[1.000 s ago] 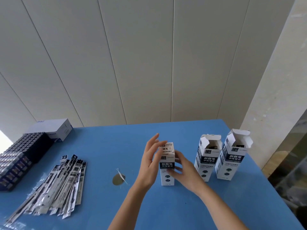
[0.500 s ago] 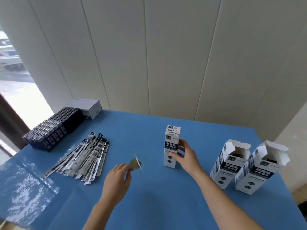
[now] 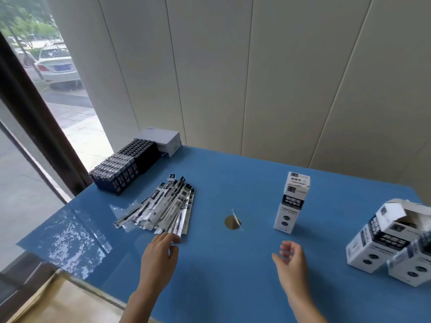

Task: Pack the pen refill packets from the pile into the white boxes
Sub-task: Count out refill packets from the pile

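Since half a second ago your right hand (image 3: 291, 262) has let go of the closed white cardboard box with black label (image 3: 292, 202) and pulled back toward you, while your left hand (image 3: 161, 255) has swung away from the small round brown spot (image 3: 231, 223) to the near end of the packet pile.

The fanned pile of slim clear-and-black pen refill packets (image 3: 163, 206) lies flat on the left half of the blue desk (image 3: 233, 178). Your left hand reaches forward, its fingertips (image 3: 175, 240) touching the pile's nearest ends — whether they pinch a packet cannot be told. Your right hand hovers above the desk, blurred, its fingers loosely curled and holding nothing.

The closed box stands upright right of centre, apart from both hands. Between it and the pile sits the brown spot, with a thin clear sliver across it.

At the right edge stand two more white boxes, just beside each other: the farther open white box (image 3: 382, 238) with its top flaps raised, and the nearer white box (image 3: 412, 269), partly cut off by the frame.

At the far left corner of the desk a block of tightly packed black boxes (image 3: 123, 169) touches a pale grey carton (image 3: 161, 141) behind it. Cream wall panels (image 3: 256, 78) rise behind the desk, and a window on the left shows a parked silver car (image 3: 57, 66).
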